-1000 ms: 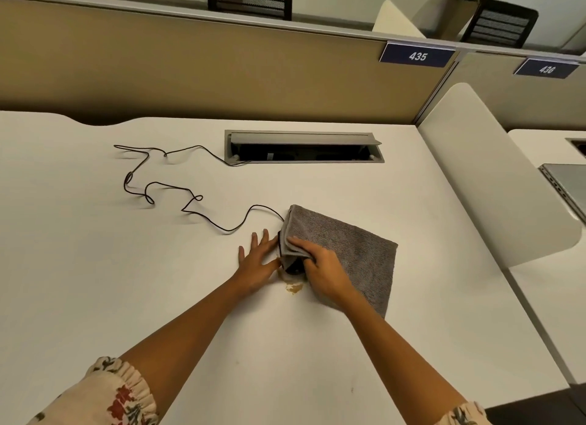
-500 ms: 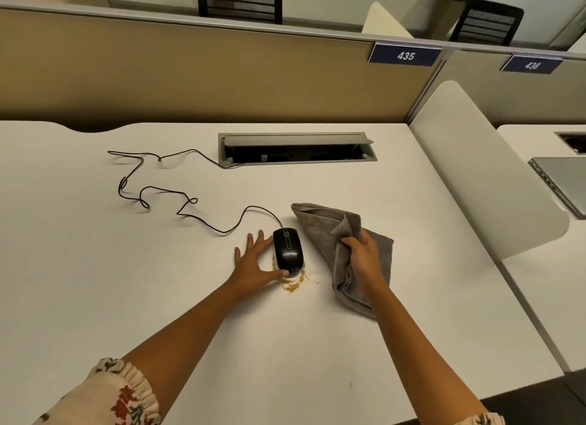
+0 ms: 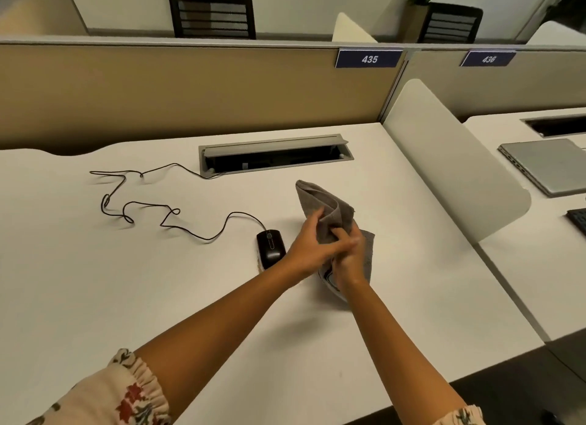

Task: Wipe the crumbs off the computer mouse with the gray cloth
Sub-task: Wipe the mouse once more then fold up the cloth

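Observation:
A black wired computer mouse lies on the white desk, uncovered, with its cable snaking back to the left. Just right of it, both hands hold the gray cloth, bunched and lifted off the desk. My left hand reaches across and grips the cloth's middle fold. My right hand clasps the cloth's lower part, touching the left hand. A small patch of crumbs on the desk at the mouse's near edge is mostly hidden by my left wrist.
A recessed cable box with its lid raised sits behind the mouse. A white divider panel borders the desk on the right. Beyond it lie a closed laptop and a keyboard corner. A tan partition closes the back.
The cloth came off the mouse and moved right in my right hand. My left hand then left the mouse and crossed over to grasp the cloth too.

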`<action>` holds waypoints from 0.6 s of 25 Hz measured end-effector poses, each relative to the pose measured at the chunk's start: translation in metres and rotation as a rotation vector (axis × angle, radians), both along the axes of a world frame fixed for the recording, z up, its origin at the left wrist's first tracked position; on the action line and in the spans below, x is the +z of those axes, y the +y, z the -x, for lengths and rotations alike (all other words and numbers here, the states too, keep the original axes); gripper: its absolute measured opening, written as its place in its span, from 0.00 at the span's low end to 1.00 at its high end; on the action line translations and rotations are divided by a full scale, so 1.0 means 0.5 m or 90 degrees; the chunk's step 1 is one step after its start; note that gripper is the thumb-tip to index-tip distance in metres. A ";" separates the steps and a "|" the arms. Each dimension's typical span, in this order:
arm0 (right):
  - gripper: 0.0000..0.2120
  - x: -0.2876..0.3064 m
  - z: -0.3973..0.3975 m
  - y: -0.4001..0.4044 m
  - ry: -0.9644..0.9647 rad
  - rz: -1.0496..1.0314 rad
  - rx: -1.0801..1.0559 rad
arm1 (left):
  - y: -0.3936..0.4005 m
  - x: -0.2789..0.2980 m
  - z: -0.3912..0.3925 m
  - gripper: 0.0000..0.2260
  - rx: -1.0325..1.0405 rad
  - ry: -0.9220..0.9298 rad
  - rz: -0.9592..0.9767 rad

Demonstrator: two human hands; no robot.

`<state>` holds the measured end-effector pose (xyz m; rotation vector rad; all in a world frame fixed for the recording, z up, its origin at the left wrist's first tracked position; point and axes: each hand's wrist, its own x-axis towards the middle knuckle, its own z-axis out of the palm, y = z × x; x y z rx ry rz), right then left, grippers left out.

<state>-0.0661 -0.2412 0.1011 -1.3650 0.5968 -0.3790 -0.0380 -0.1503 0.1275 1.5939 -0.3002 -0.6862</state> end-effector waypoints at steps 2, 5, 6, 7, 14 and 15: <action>0.14 0.011 0.016 0.017 0.019 0.058 0.019 | -0.048 0.021 0.004 0.45 0.033 0.002 0.042; 0.15 0.039 0.029 -0.001 -0.018 0.001 0.093 | -0.084 0.036 -0.007 0.30 0.147 -0.016 0.076; 0.16 0.048 0.035 -0.018 -0.044 0.029 0.146 | -0.089 0.038 -0.015 0.22 0.177 -0.016 0.082; 0.19 0.060 0.047 -0.039 -0.070 0.065 0.189 | -0.092 0.046 -0.021 0.15 0.196 -0.015 0.086; 0.41 0.044 0.089 -0.252 0.031 0.245 0.027 | -0.088 0.113 -0.056 0.12 -0.003 0.063 0.168; 0.44 0.042 0.092 -0.281 0.035 0.238 0.092 | -0.088 0.126 -0.057 0.13 -0.043 0.100 0.180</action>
